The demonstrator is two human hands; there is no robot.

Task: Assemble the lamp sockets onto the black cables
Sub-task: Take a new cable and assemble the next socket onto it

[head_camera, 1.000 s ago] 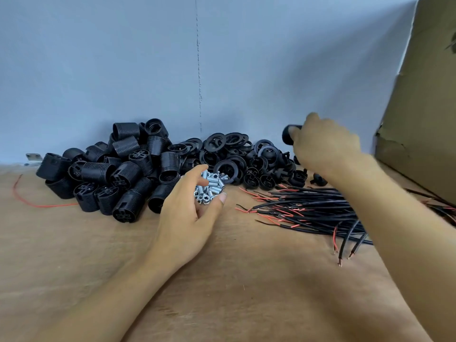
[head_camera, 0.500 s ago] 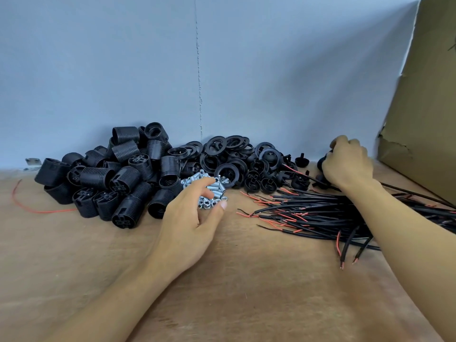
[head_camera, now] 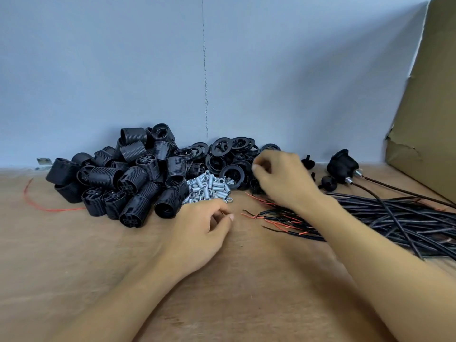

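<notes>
Your left hand (head_camera: pixel 204 228) curled by tubes (head_camera: pixel 209 187), right hand (head_camera: pixel 283 178) curled over rings (head_camera: pixel 229 154); can't tell if either holds anything. Sockets (head_camera: pixel 111 181) piled left, cables (head_camera: pixel 382 218) right, under your arm. Bump tubes and they may roll away.

Assembly workbench (head_camera: pixel 74 267): heaped socket parts (head_camera: pixel 128 178)

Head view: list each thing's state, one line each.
Socket bodies: loose pile, unassembled.
Metal tubes: loose small pile.
Rings: loose heap.
Black cables: flat bundle, ends stripped.
Fitted socket: on its cable, lying at right.
Left hand: fingers curled beside the tubes, contents unclear.
Right hand: blurred, curled over the rings, grip unclear.
Red wire: loose, at left.
</notes>
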